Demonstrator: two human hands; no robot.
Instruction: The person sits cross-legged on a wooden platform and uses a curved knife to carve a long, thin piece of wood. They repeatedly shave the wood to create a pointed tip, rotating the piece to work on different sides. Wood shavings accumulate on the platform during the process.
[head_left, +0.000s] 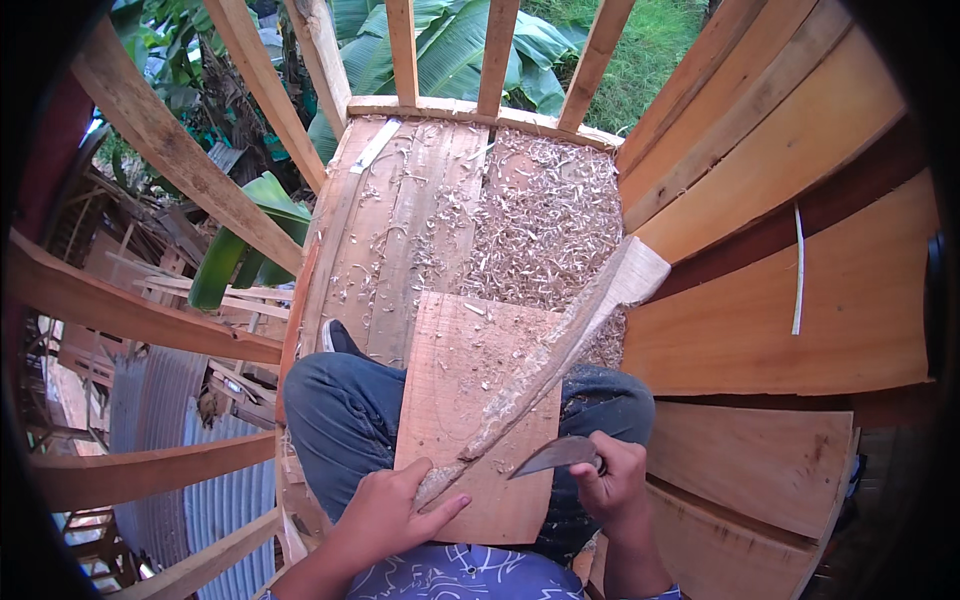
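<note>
- Head view: left hand (385, 512) grips the near end of a long wooden stick (545, 360), fingers curled around it, thumb stretched alongside.
- Right hand (612, 478) is closed tight on a curved knife (553, 455); blade tip points left, just beside the stick.
- Stick lies slanting across 1 board (455, 400) on the lap, wood shavings (545, 220) beyond the fingers.

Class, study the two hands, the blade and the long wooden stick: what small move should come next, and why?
Probably draw the curved metal knife in the right hand along the long rough wooden stick. The left hand pins its near end on the flat reddish board, and the blade tip sits just beside it.
</note>
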